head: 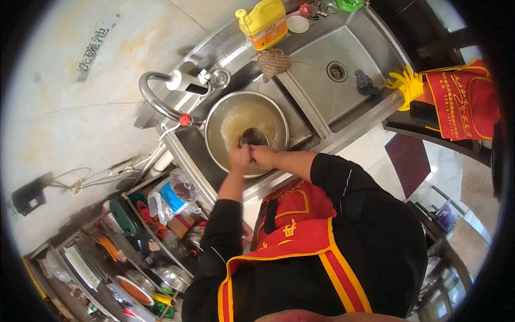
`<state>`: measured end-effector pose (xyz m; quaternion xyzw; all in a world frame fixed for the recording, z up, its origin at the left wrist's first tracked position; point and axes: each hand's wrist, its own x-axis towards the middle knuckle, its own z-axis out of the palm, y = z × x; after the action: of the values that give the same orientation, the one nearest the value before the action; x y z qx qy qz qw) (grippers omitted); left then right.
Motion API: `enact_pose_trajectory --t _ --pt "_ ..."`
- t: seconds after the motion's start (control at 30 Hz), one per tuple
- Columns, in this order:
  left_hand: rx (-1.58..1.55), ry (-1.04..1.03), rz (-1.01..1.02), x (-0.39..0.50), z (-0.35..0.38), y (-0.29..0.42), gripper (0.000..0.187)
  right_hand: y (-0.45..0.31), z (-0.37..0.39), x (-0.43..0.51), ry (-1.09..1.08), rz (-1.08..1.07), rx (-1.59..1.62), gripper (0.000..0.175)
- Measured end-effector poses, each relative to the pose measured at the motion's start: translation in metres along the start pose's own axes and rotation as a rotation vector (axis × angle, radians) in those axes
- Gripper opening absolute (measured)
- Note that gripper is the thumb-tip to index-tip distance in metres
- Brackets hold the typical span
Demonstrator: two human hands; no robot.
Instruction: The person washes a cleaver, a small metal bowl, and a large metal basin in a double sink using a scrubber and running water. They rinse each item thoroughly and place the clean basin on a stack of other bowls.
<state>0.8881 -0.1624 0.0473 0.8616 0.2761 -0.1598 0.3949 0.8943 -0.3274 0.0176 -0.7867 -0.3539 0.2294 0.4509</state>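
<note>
Both my hands are over the large metal basin (212,149), which stands in the left bowl of a stainless-steel sink. Cloudy, yellowish water (237,120) lies in it. A small round metal vessel (254,137) with a dark inside sits at the water. My right hand (263,157) grips its near rim. Close beside it, my left hand (240,157), slightly blurred, is also on that rim. Fingers hide part of the vessel's near side. The curved faucet (161,106), with a red piece at its spout, arches at the basin's left.
A brown cloth (274,63) hangs on the sink divider, below a yellow jug (265,26). Dark scouring wool (366,83) lies in the right sink bowl (322,80). Yellow rubber gloves (407,86) and a red apron (458,104) are at right. Cluttered shelves (132,241) stand at left.
</note>
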Motion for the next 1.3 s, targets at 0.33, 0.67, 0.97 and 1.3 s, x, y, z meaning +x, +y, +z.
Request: enact_pose_trajectory --t 0.33,0.67,0.97,1.3 --pt "0.049 0.257 0.091 -0.015 0.033 -0.011 0.06 -0.002 0.002 0.003 -0.014 0.159 -0.002 0.024" --pt "-0.15 0.149 -0.09 -0.022 0.006 0.028 0.065 0.009 -0.009 0.017 -0.142 0.248 -0.262 0.022" --pt "-0.241 -0.409 -0.338 0.006 -0.02 0.002 0.063 0.002 -0.035 0.004 -0.445 -0.11 -0.392 0.021" --pt "-0.302 -0.521 -0.468 0.007 -0.016 -0.02 0.065 -0.007 -0.035 0.011 -0.546 -0.188 -0.437 0.023"
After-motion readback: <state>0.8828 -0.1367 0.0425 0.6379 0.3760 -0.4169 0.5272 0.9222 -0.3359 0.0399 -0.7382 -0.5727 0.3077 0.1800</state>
